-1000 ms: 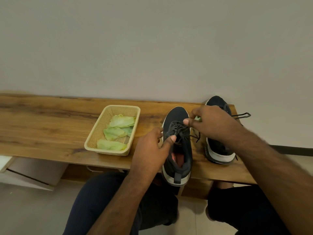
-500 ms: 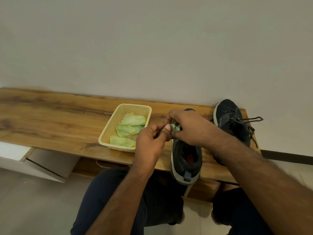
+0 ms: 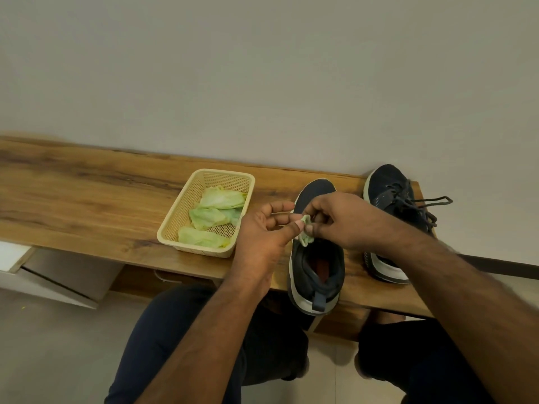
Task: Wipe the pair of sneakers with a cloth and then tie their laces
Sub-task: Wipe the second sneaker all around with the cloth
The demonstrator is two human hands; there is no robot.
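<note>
— What is seen on the desk [image 3: 87, 199]?

— A wooden desk is set against a plain wall. Two dark sneakers with white soles are placed toward its right end. The near sneaker [image 3: 316, 269] is stood with its heel over the front edge and its toe pointed at the wall. The far sneaker [image 3: 390, 196] is set just beside it at the right end, close to the back edge, and its laces [image 3: 428, 202] are seen looped out over the right edge of the desk.

— And the cloth?

— A small pale green cloth [image 3: 305, 228] is held above the middle of the near sneaker, bunched between both hands.

— How is each grip described?

— The left hand [image 3: 262, 231] is raised from the front edge; the cloth is pressed by its thumb, while its other fingers are kept nearly straight and spread toward the wall. The right hand [image 3: 341, 220] is brought in from the right, and the cloth is pinched by its curled fingers and thumb. Whether a lace is also caught in that pinch cannot be told.

— What else is carried by the desk?

— A cream perforated basket [image 3: 175, 225] is placed near the front edge, left of the near sneaker and apart from it. Several folded pale green cloths [image 3: 215, 208] are laid inside. Dark trousers are seen below the front edge.
</note>
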